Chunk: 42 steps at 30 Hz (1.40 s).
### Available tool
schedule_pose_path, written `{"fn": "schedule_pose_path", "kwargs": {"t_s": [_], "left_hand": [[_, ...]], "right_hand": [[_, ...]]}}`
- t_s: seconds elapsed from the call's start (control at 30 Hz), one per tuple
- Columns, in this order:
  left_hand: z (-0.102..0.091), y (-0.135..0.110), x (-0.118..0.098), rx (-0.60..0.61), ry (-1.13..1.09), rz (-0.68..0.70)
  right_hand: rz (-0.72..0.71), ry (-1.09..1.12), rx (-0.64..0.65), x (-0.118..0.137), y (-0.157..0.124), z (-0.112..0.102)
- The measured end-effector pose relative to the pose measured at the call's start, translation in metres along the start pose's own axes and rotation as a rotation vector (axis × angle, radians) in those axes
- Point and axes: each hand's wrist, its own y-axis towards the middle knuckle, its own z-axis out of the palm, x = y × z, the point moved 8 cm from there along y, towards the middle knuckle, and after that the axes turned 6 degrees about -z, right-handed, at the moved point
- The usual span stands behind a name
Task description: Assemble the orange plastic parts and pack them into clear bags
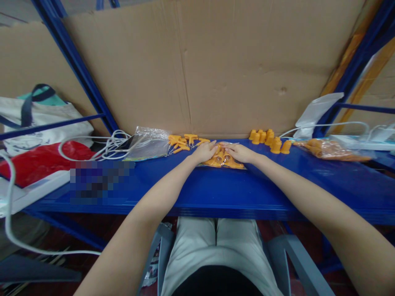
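Note:
Both hands rest on a clear plastic bag [222, 161] of orange plastic parts, which lies on the blue table. My left hand [204, 152] lies flat over the bag's left side, fingers stretched out. On its upper right side my right hand [239, 152] presses with extended fingers. Left of the bag are several loose orange T-shaped pieces [179, 142] with small chains. Several orange bell-shaped caps [275, 145] stand to the right of my hands.
Clear plastic bags [151, 144] and a coiled white cable [115, 146] lie to the left, near a red bag [46, 160]. At the right is another bag with orange parts [327, 149]. A cardboard sheet [216, 65] stands behind, between blue metal posts [77, 65].

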Motion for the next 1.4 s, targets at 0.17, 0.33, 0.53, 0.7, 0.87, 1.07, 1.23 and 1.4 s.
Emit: {"fn": "schedule_pose_path", "kwargs": {"t_s": [0.17,0.33,0.53,0.7,0.87,1.07,1.23,1.4], "left_hand": [[0.006,0.005,0.000,0.019,0.023,0.108],[0.009,0.005,0.004,0.085,-0.096,0.024],[0.009,0.002,0.004,0.141,-0.186,-0.017],[0.008,0.001,-0.004,0.164,-0.113,0.079],[0.003,0.000,-0.003,0.134,-0.126,0.058],[-0.002,-0.002,-0.006,0.113,-0.132,0.063],[0.000,-0.002,-0.005,0.122,-0.119,0.037],[0.005,-0.003,-0.011,0.188,-0.143,0.130]], "right_hand": [[0.071,0.007,-0.025,0.005,-0.002,-0.004],[0.103,0.064,-0.086,0.002,-0.002,-0.007],[0.062,0.251,-0.218,-0.008,0.000,-0.003],[0.025,0.168,-0.160,-0.002,0.005,0.003],[0.023,0.134,-0.047,0.005,0.005,0.006],[0.067,0.120,-0.039,0.003,0.003,0.003],[0.098,0.192,-0.040,0.001,0.003,0.000],[0.138,0.280,-0.070,0.000,0.001,-0.003]]}}
